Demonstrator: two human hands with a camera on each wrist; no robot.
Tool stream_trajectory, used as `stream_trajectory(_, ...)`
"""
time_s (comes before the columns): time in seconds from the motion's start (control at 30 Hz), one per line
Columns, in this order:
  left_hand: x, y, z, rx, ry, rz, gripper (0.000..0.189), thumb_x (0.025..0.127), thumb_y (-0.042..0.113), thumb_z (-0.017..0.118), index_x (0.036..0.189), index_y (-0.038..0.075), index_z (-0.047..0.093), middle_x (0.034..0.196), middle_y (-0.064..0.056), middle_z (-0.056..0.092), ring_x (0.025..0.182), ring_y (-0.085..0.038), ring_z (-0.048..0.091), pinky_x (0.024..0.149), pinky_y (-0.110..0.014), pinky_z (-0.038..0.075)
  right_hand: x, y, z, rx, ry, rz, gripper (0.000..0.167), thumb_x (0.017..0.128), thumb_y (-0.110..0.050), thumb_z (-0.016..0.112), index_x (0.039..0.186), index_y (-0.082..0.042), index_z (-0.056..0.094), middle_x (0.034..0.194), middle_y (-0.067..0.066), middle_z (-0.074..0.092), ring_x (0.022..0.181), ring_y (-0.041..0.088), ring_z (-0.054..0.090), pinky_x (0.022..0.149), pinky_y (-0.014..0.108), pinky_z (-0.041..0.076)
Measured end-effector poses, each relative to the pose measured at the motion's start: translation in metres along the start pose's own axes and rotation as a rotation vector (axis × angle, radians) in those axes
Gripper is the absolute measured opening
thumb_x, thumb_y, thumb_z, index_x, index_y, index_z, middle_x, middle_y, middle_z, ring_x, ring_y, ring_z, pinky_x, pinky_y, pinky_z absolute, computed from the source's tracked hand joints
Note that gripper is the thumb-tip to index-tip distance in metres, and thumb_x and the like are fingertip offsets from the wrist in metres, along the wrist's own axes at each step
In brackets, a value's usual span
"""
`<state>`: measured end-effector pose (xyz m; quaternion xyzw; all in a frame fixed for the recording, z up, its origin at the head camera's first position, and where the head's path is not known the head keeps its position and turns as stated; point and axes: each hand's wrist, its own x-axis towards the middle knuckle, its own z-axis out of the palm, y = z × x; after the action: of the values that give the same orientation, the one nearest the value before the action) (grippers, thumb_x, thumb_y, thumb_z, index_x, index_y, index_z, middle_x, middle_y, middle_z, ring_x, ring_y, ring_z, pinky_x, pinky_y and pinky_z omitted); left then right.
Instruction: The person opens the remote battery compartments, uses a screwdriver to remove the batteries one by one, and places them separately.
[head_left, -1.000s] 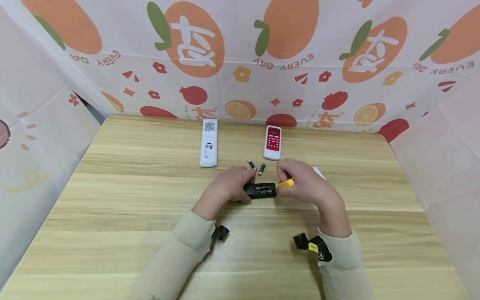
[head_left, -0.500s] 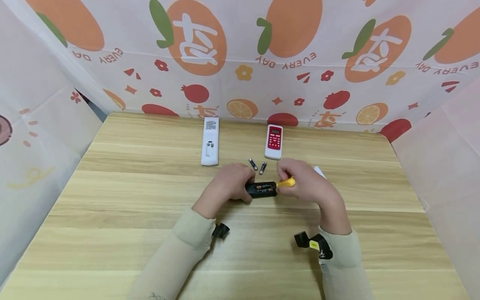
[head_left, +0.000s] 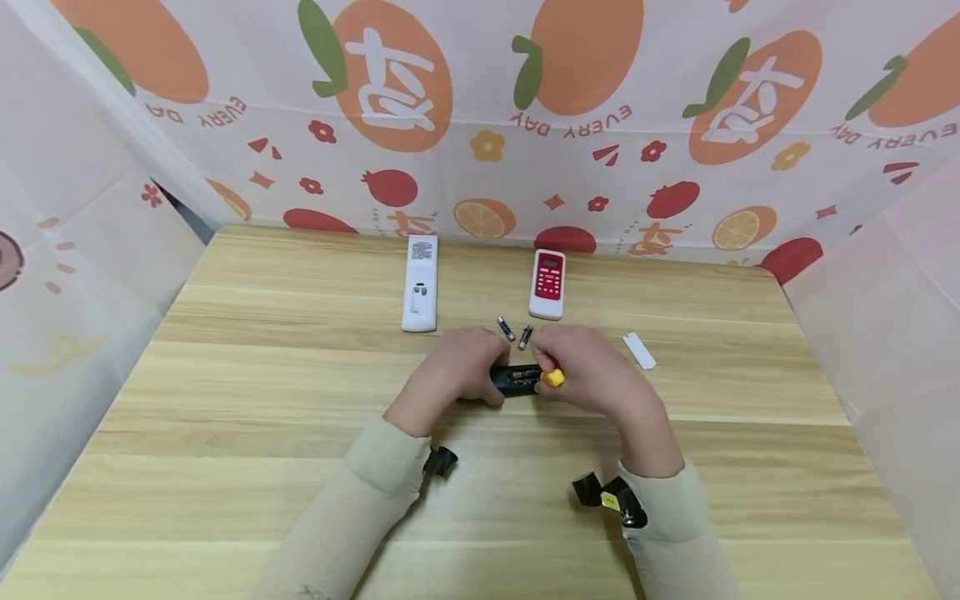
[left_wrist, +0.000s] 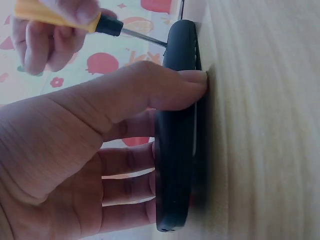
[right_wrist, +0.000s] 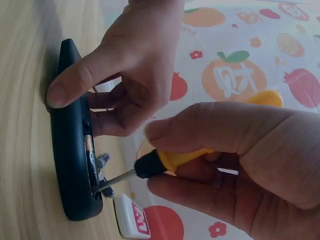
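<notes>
A black remote control lies on the table with its battery bay facing up and batteries inside. My left hand grips its left part, thumb on the near side and fingers on the far side, as the left wrist view shows. In my right hand is a screwdriver with a yellow handle and black collar, held between thumb and fingers. Its metal tip touches the end of the battery bay in the right wrist view. Just beyond the hands lie two loose batteries.
A white remote lies face down at the back left. Behind the batteries is a red and white remote. A small white cover lies right of my right hand. A fruit-print cloth hangs behind the table.
My right hand has moved left and tilted the screwdriver more upright over the remote's right end, uncovering the white cover. My left hand keeps its grip on the black remote.
</notes>
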<state>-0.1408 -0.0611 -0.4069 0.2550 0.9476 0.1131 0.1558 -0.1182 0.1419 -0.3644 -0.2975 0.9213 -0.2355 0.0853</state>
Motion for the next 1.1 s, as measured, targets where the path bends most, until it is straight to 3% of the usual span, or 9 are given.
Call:
stream_trajectory(0.13,0.001,-0.002,-0.001,-0.014,-0.002,0.003,0.033,0.064,0.034,0.087,0.084,0.021,0.064,0.079,0.006,0.061,0.072,-0.016,0.055,0.063,-0.031,0.043,-0.003,0.005,-0.002,0.021,-0.027,0.007,0.047,0.075,-0.008,0.085,0.071,-0.018,0.039,0.07,-0.003,0.037,0.072,0.016,0.046,0.066,0.033,0.037)
stream_trajectory(0.5,0.004,-0.007,0.001,-0.051,-0.025,0.008,0.031,0.069,0.038,0.084,0.088,0.02,0.068,0.079,0.006,0.063,0.073,-0.016,0.056,0.065,-0.031,0.043,-0.005,0.023,-0.007,0.19,0.006,-0.015,0.05,0.077,-0.006,0.085,0.075,-0.017,0.036,0.073,-0.001,0.036,0.071,0.017,0.044,0.065,0.034,0.036)
stream_trajectory(0.7,0.003,-0.007,-0.001,-0.057,-0.035,0.014,0.031,0.07,0.038,0.083,0.089,0.02,0.068,0.08,0.006,0.063,0.073,-0.015,0.056,0.065,-0.03,0.043,-0.004,0.029,-0.006,0.236,0.016,-0.04,0.048,0.079,-0.005,0.083,0.075,-0.017,0.037,0.074,-0.001,0.04,0.073,0.019,0.047,0.066,0.034,0.037)
stream_trajectory(0.93,0.001,-0.006,-0.004,-0.075,-0.049,0.013,0.03,0.072,0.038,0.083,0.09,0.02,0.068,0.081,0.005,0.063,0.074,-0.016,0.055,0.066,-0.031,0.043,-0.006,0.052,-0.006,0.443,0.021,-0.013,0.049,0.078,-0.002,0.083,0.075,-0.012,0.035,0.075,0.004,0.052,0.076,0.023,0.056,0.065,0.03,0.041)
stream_trajectory(1.1,0.0,-0.004,-0.004,-0.083,-0.054,0.007,0.03,0.073,0.039,0.083,0.089,0.02,0.067,0.082,0.005,0.063,0.075,-0.016,0.055,0.066,-0.031,0.043,-0.007,0.051,-0.008,0.444,0.021,-0.039,0.048,0.078,-0.003,0.083,0.075,-0.013,0.036,0.078,0.004,0.053,0.078,0.023,0.057,0.065,0.03,0.042)
